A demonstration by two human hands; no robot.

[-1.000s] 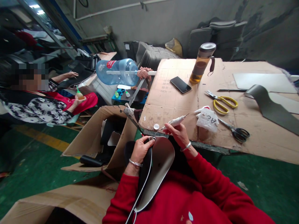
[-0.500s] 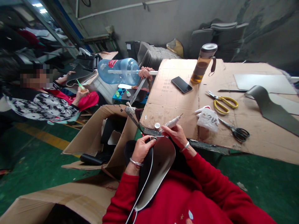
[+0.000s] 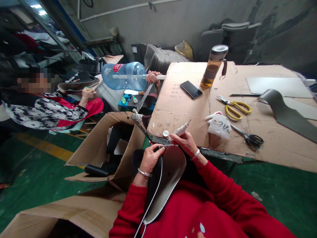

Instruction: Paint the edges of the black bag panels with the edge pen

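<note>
In the head view, the right hand [image 3: 187,142] grips a white tube [image 3: 182,129], which has swung nearer the curved sheet [image 3: 170,175] but points away, so probably isn't in use; the left hand [image 3: 151,158] pinches the sheet's top edge above the lap; a loose cap [image 3: 165,133] crowds the tube, with a plastic bag [image 3: 221,128] beyond

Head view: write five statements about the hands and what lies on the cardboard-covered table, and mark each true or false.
1. The right hand holds a white tube with a thin pointed tip. True.
2. The left hand is empty. False: it grips a curved grey-brown sheet.
3. A tall clear bottle of amber liquid stands on the cardboard-covered table. True.
4. Only one pair of scissors lies there. False: there are two, yellow-handled scissors and black-handled scissors.
5. A black rectangular phone lies near the bottle. True.
</note>
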